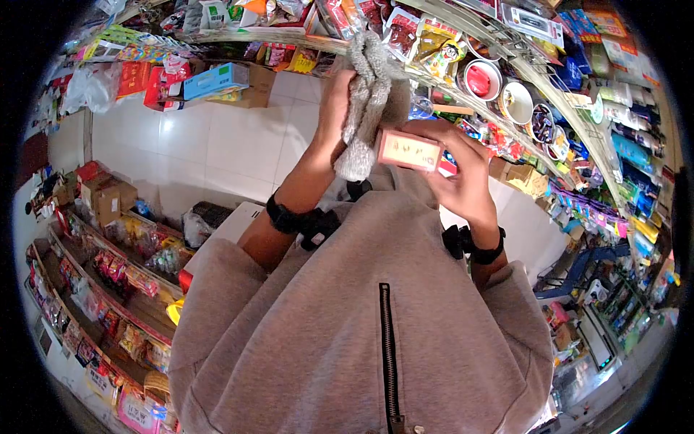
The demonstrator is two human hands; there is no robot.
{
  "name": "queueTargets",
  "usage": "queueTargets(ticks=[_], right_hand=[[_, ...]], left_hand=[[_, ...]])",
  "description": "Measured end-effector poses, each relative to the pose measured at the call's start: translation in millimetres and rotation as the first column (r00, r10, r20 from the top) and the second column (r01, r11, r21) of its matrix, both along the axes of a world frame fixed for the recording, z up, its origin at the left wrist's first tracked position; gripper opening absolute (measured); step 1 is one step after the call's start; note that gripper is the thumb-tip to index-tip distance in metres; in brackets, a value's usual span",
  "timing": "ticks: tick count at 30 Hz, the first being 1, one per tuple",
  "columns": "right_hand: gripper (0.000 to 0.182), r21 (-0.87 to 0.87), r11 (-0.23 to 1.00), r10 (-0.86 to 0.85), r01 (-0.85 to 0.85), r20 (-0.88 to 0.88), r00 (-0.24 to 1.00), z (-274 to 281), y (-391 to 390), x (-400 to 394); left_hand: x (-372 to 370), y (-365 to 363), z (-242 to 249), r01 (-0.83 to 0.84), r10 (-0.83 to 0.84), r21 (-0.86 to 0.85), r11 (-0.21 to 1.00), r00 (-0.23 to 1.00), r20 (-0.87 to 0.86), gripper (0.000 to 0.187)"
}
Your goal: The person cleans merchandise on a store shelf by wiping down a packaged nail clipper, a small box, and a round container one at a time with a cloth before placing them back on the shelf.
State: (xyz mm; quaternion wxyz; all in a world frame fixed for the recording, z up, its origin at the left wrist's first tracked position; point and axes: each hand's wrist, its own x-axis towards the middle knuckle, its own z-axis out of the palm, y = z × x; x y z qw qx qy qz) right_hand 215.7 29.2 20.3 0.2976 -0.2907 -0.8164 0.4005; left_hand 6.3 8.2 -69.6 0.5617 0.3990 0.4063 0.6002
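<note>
My left hand (335,107) is closed around a bunched grey cloth (367,90), which hangs down past the fingers toward my chest. Just to its right, a small pinkish-orange box (409,150) with printed characters sits in the grip of my right hand (466,163). The box's near end overlaps the edge of the cloth in this view. Both wrists wear black straps, and the fingers of my left hand are partly hidden behind the cloth.
Ahead and to the right, shelves carry packets and round tubs (481,79). A blue box (215,81) and a cardboard carton (259,87) stand at upper left. Lower left, tiered shelves (108,282) hold bagged goods. Pale floor tiles (231,137) lie between.
</note>
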Motion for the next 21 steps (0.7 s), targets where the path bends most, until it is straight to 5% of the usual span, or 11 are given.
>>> queueTargets(ticks=[3,6,9,10,11,13,15,17,19,20,21], right_hand=[[0.039,0.053,0.998,-0.025,0.021,0.09,0.996,-7,-1,3],[0.04,-0.115,0.988,0.092,-0.099,-0.06,0.994,0,0,-1],[0.039,-0.179,0.964,0.162,-0.196,-0.186,0.969,-3,4,7],[0.039,-0.182,0.953,0.216,-0.24,-0.144,0.966,2,9,11],[0.039,-0.182,0.955,0.211,-0.235,-0.141,0.967,7,12,10],[0.042,0.031,0.991,0.127,-0.133,0.144,0.981,13,14,4],[0.052,0.099,0.989,0.094,-0.113,0.177,0.98,4,10,-3],[0.061,0.035,0.975,-0.222,0.219,0.137,0.965,4,0,-15],[0.069,-0.056,0.947,-0.304,0.317,0.164,0.938,-4,-11,-17],[0.069,-0.065,0.944,-0.315,0.325,0.123,0.941,-8,-15,-18],[0.07,-0.075,0.94,-0.326,0.331,0.081,0.942,-12,-18,-20]], left_hand=[[-5,-6,-1,0.077,-0.056,-0.17,0.982,0.991,0.123,0.028],[11,-10,7,-0.119,0.113,0.013,0.993,0.899,-0.424,0.03],[1,-9,7,0.019,-0.044,-0.071,0.997,0.929,-0.367,0.035],[-2,-9,0,0.043,-0.085,-0.132,0.99,0.942,-0.326,0.036],[-2,-9,2,0.2,-0.189,-0.115,0.973,0.977,0.101,0.038],[3,-14,8,0.24,-0.203,-0.198,0.95,0.961,0.19,0.043],[9,-16,12,0.238,-0.166,-0.252,0.938,0.946,0.277,0.044],[13,-17,5,0.195,-0.087,-0.277,0.941,0.93,0.358,0.042],[11,-8,-5,0.408,-0.203,0.002,0.913,0.45,0.87,0.041],[13,-7,12,0.372,-0.046,-0.184,0.91,0.53,0.847,0.042],[15,-8,16,0.373,-0.045,-0.184,0.909,0.529,0.847,0.042]])
